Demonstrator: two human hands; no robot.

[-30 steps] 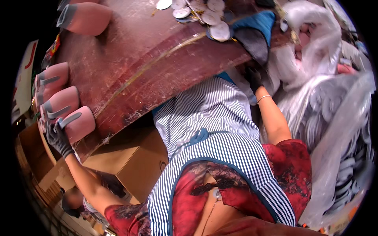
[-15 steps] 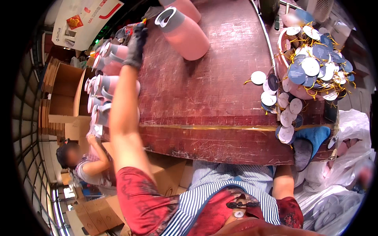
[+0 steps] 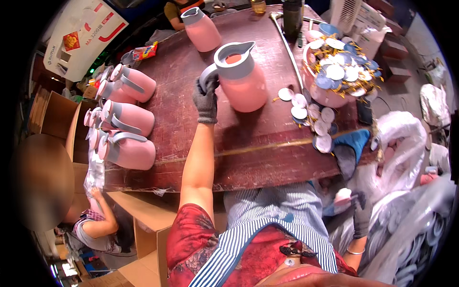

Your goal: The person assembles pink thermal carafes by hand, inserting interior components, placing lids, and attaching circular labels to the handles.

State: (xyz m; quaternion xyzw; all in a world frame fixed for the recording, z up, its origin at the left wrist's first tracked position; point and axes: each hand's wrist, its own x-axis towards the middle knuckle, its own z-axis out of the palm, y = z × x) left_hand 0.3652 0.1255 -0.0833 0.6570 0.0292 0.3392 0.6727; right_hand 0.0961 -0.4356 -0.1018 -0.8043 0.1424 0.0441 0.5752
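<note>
Jug (image 3: 246, 88), axis running 11-to-5 o'clock, is extending toward 2 o'clock from the nearer left hand (image 3: 206, 102), clasping its handle (image 3: 208, 73); right hand (image 3: 359, 208) is apparently pinching a pink piece (image 3: 342, 196).

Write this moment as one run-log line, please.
left hand: on grey handle of lidless pink jug | right hand: at small pink piece, grip unclear | table: lidded pink jugs, round tags in pink tub

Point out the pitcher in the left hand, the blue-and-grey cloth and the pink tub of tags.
Pitcher (image 3: 245, 87), head view: upper pink body.
Blue-and-grey cloth (image 3: 353, 141), head view: blue part.
Pink tub (image 3: 327, 97), head view: outer wall.
</note>
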